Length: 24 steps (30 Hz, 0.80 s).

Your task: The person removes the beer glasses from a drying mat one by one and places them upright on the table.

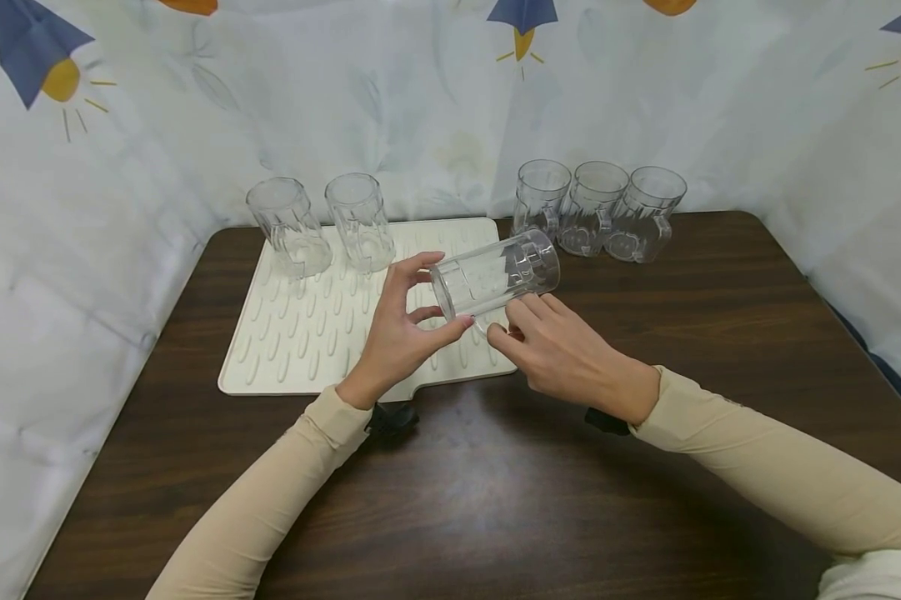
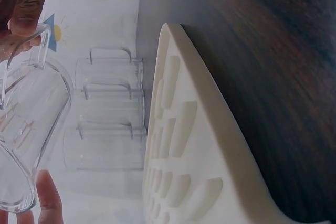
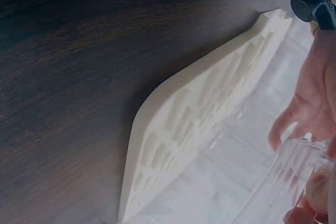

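A clear glass mug [image 1: 488, 275] is held on its side above the right part of a cream drying mat [image 1: 330, 333], its right end slightly higher. My left hand [image 1: 405, 321] spans the mug's left end between thumb and fingers. My right hand [image 1: 558, 346] grips the handle on the near side; in the left wrist view its fingers [image 2: 26, 9] are curled at that handle. Part of the handle is hidden behind the right hand. The right wrist view shows the held mug [image 3: 283, 182] only partly, at the lower right.
Two glass mugs, one at the far left [image 1: 292, 229] and another beside it [image 1: 360, 223], stand on the mat's back part. Three more mugs [image 1: 600, 208] stand in a row at the back right of the dark wooden table [image 1: 720, 333]. A patterned white curtain [image 1: 420, 100] hangs behind.
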Motion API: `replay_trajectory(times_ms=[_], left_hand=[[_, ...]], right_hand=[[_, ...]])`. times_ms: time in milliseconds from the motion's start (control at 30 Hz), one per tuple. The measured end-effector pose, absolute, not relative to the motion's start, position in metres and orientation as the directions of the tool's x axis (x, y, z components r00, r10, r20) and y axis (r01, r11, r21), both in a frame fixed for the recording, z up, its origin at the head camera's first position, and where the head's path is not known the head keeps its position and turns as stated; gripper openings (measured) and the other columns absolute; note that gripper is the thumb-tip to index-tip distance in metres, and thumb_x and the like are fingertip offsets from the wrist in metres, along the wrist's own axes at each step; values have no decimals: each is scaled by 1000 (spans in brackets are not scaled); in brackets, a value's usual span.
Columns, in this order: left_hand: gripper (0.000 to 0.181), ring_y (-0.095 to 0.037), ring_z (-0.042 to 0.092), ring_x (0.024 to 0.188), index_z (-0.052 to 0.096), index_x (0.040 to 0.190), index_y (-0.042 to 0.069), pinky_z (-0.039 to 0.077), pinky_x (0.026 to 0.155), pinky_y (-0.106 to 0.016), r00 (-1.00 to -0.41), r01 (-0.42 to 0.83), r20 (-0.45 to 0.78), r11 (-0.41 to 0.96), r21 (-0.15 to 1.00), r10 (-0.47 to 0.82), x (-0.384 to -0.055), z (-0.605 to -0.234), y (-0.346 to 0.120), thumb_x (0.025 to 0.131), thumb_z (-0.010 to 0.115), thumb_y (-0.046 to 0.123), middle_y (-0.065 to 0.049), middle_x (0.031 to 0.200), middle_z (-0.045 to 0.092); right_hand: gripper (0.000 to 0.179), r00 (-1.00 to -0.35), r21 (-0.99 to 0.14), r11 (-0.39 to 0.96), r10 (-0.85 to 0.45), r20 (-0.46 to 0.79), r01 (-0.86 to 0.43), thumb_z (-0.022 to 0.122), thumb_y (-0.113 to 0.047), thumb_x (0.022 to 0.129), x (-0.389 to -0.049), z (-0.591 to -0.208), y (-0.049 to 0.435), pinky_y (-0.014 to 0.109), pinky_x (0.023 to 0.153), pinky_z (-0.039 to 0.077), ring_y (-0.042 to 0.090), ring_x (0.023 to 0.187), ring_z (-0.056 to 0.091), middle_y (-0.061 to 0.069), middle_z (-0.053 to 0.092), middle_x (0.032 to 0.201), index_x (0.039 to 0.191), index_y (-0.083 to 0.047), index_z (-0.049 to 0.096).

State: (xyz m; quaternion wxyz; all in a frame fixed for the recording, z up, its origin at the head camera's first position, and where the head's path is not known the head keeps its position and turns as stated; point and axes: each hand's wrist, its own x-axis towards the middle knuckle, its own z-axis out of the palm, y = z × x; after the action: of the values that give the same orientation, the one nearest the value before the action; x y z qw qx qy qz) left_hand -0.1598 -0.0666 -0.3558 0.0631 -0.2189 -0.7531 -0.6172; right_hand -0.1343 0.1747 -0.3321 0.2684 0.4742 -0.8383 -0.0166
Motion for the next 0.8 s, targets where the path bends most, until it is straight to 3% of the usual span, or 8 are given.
replay_trajectory(times_ms=[333, 800], left_hand=[[62, -25, 49, 133, 55, 140, 17, 64, 92, -44, -885, 431, 384, 154, 889, 263, -158, -355, -66, 86, 83, 7, -9, 148, 41], [60, -30, 54, 131, 54, 140, 16, 64, 93, -42, -898, 400, 354, 152, 904, 262, -160, -355, -70, 87, 82, 9, -10, 145, 43]], right_hand=[[15, -421, 275, 561, -798, 430, -781, 62, 4, 92, -134, -330, 174, 32, 63, 34, 20, 67, 36, 6, 45, 80, 99, -7, 55], [17, -426, 264, 561, -798, 427, -785, 63, 4, 91, -134, -327, 173, 31, 64, 37, 20, 70, 39, 7, 48, 82, 105, -7, 59]])
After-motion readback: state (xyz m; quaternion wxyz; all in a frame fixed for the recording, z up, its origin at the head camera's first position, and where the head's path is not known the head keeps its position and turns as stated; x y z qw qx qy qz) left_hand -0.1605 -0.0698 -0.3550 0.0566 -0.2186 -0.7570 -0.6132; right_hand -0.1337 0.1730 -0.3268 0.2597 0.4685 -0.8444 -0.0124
